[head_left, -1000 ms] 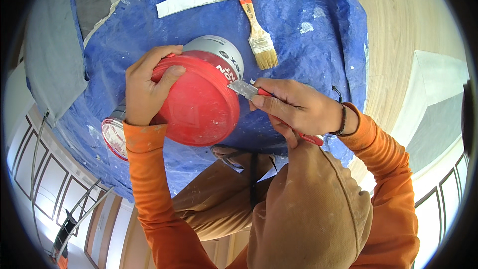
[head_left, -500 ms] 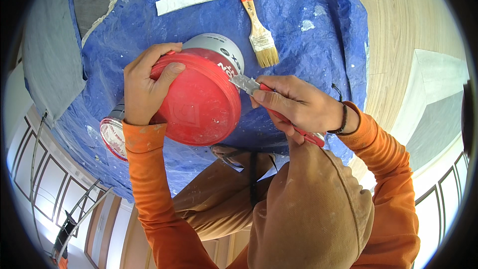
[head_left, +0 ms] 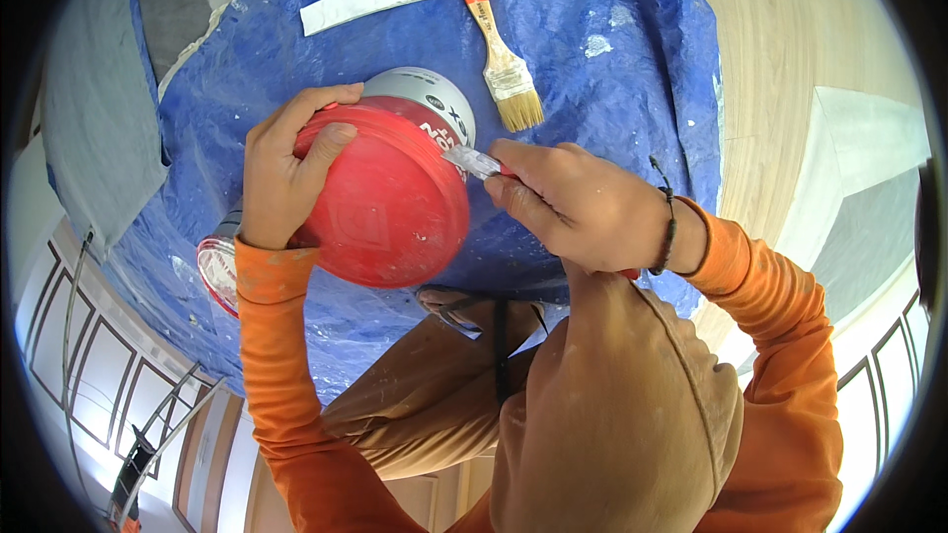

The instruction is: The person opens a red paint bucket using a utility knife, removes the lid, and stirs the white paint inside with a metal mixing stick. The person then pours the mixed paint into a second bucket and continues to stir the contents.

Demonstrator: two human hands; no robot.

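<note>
Two bare hands meet at a bucket (head_left: 434,96) with a red lid (head_left: 380,212), set on a blue sheet (head_left: 632,89) somewhat nearer its left edge than its right. The left hand (head_left: 286,168) grips the lid's rim, thumb spread apart from the fingers; the right hand (head_left: 592,207) pinches a red-handled knife (head_left: 476,163) between thumb and forefinger, close behind the blade. Should the blade skid off the curved rim, it could run toward the left thumb or score the bucket's side; the bucket, apparently tilted, might turn if the left grip loosened. Whether the tip touches the rim is uncertain. The right hand conceals most of the handle and its own lower fingers, whose pose cannot be told; the lid hides the bucket's contents, and the left sleeve (head_left: 275,286) partly covers a can (head_left: 215,265).
</note>
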